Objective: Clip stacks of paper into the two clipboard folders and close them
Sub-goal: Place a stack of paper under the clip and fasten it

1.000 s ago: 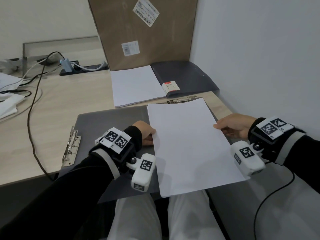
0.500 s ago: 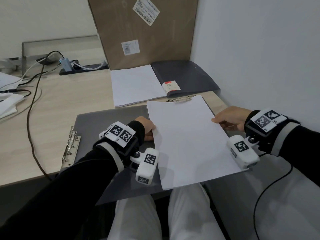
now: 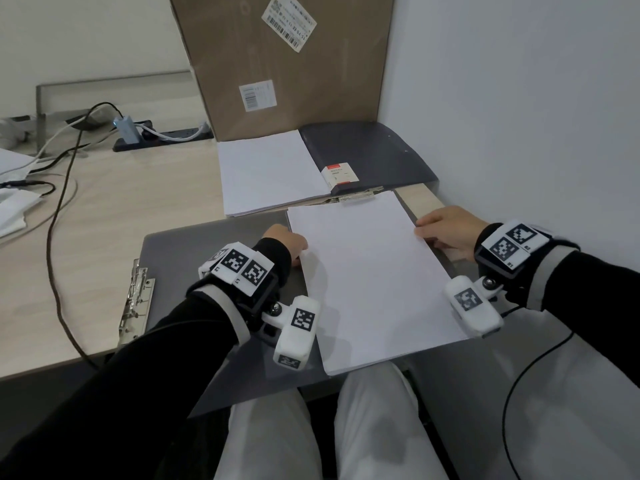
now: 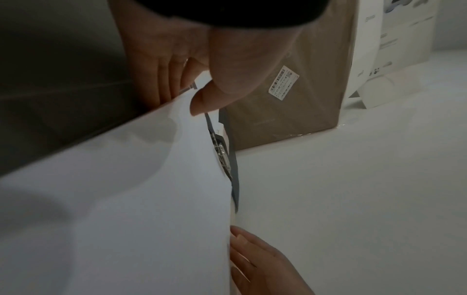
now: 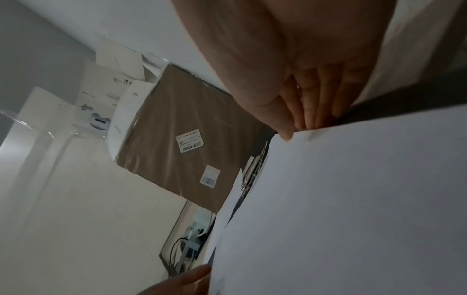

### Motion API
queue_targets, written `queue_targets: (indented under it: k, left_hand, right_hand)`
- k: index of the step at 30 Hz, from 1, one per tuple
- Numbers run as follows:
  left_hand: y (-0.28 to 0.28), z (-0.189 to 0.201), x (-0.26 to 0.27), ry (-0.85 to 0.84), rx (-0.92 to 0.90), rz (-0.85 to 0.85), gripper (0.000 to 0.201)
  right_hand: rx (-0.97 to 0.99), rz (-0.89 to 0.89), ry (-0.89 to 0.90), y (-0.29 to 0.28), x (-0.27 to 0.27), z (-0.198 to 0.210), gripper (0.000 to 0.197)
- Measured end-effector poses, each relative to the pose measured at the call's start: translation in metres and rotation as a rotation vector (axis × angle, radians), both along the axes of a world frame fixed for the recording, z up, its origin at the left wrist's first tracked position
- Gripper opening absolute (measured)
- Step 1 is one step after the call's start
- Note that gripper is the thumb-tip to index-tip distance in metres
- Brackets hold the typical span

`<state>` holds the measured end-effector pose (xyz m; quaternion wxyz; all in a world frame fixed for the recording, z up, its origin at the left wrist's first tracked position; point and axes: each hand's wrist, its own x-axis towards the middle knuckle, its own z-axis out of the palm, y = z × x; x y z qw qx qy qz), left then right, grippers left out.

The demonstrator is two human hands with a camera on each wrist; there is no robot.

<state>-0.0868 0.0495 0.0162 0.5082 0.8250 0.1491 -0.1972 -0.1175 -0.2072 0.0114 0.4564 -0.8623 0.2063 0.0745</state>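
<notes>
I hold a white paper stack by its two long sides, low over an open dark grey clipboard folder. My left hand pinches the left edge, thumb on top and fingers underneath. On the opposite edge my right hand pinches the same way, thumb on top. The stack's far end reaches a metal clip. Another metal clip sits on the folder's left edge. A second grey folder lies open behind, with a paper stack on its left side.
A tall brown cardboard box stands against the back. The white wall runs close along the right. A power strip and a dark cable lie at the left of the wooden desk. The desk's front edge is near my knees.
Both hands have pushed the paper stack away from me, so its far end now reaches the metal clip. The grips are unchanged.
</notes>
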Motion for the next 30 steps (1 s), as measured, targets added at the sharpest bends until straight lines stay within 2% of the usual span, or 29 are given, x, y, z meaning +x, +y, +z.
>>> queue_targets:
  k: [1,3,4,14,15,18,23,26,28,30]
  left_hand:
    - [0.001,0.001,-0.001,-0.033,0.013,0.006,0.007]
    - [0.002,-0.002,0.002,-0.083,0.055,0.0,0.038]
    - [0.002,-0.001,0.001,-0.074,0.054,-0.019,0.045]
    - [0.003,-0.001,-0.005,-0.051,-0.025,-0.093,0.048]
    - [0.006,-0.003,-0.006,-0.057,-0.015,-0.107,0.05]
    - [0.011,-0.003,-0.02,-0.063,0.031,-0.187,0.08]
    - [0.017,-0.001,-0.062,-0.159,0.205,-0.419,0.076]
    - [0.016,0.001,-0.088,-0.186,0.301,-0.556,0.087]
    - [0.015,-0.001,-0.102,-0.189,0.407,-0.686,0.101]
    - [0.014,-0.002,-0.114,-0.187,0.485,-0.787,0.111]
  right_hand:
    - [0.023,-0.015,-0.023,0.0,-0.001,-0.001,0.031]
    - [0.064,-0.023,-0.053,0.002,-0.003,-0.002,0.043]
    - [0.077,-0.02,-0.058,0.001,-0.004,-0.003,0.045]
    - [0.158,0.033,-0.013,0.001,-0.017,0.003,0.057]
    - [0.147,0.023,-0.028,0.0,-0.021,0.004,0.055]
    - [0.071,-0.027,-0.082,-0.006,-0.037,0.005,0.044]
    - [-0.009,-0.108,-0.116,-0.018,-0.073,-0.004,0.029]
    - [0.027,-0.146,-0.07,-0.018,-0.092,-0.014,0.017]
    - [0.121,-0.14,-0.024,-0.013,-0.103,-0.018,0.009]
    - [0.198,-0.107,0.014,-0.009,-0.112,-0.019,0.011]
